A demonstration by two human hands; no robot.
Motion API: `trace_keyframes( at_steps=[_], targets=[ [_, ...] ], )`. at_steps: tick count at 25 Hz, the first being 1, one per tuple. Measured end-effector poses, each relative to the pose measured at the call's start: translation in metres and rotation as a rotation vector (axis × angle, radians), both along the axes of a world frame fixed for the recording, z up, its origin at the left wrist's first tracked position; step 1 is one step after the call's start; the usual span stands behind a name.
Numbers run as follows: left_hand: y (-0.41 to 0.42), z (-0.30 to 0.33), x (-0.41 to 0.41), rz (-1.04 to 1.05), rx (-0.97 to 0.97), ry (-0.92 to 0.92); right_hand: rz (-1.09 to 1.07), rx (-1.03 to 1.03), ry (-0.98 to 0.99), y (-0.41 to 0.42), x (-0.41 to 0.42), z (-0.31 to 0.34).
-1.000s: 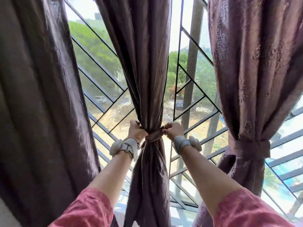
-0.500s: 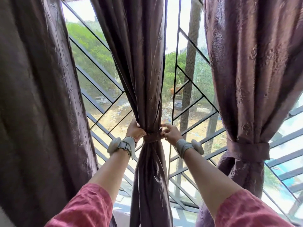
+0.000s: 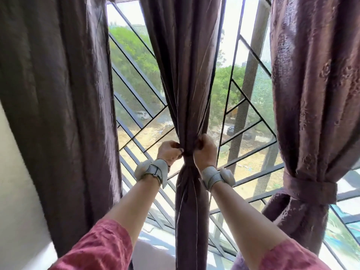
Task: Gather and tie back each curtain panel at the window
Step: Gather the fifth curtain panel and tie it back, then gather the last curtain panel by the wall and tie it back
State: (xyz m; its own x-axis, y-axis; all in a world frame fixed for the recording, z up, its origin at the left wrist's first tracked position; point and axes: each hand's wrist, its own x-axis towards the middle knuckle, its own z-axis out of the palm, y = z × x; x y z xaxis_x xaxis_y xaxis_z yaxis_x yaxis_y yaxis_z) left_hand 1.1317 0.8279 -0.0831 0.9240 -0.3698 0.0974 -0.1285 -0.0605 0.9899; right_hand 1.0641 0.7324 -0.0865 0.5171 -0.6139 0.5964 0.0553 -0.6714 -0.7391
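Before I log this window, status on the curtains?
Both hands, left and right, grip the tie on the middle panel. Right panel tied. Left panel loose. Nothing blocking.

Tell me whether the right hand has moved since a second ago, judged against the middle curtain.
Yes. The right hand has closed in from beside the middle curtain until it presses against its gathered waist.

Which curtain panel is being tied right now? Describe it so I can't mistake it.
At the window grille, it's the middle curtain panel. Both hands, left and right, pinch it into a narrow waist; the right panel already wears a band, the left panel hangs loose.
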Motion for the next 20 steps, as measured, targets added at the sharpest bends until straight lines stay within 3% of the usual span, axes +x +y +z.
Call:
trace_keyframes(
  at_steps=[4, 9, 13, 14, 16, 18, 20],
  targets=[
    [0.051, 0.016, 0.015, 0.242, 0.023, -0.324, 0.244, -0.188, -0.085, 0.062, 0.023, 0.009],
    [0.117, 0.045, 0.043, 0.491, 0.033, -0.564, 0.44, -0.04, -0.001, 0.121, 0.071, 0.027],
    [0.172, 0.055, 0.074, 0.857, -0.051, -0.836, 0.507, 0.053, 0.02, 0.158, 0.115, 0.047],
    [0.185, 0.058, 0.087, 0.954, -0.03, -0.805, 0.512, 0.074, 0.023, 0.167, 0.127, 0.051],
    [0.209, 0.061, 0.12, 1.073, 0.081, -0.544, 0.544, 0.114, 0.015, 0.186, 0.148, 0.056],
    [0.225, 0.062, 0.145, 1.026, 0.203, -0.244, 0.596, 0.191, -0.02, 0.199, 0.163, 0.059],
    [0.238, 0.056, 0.164, 0.869, 0.217, -0.147, 0.608, 0.222, -0.022, 0.204, 0.173, 0.063]
  ],
)
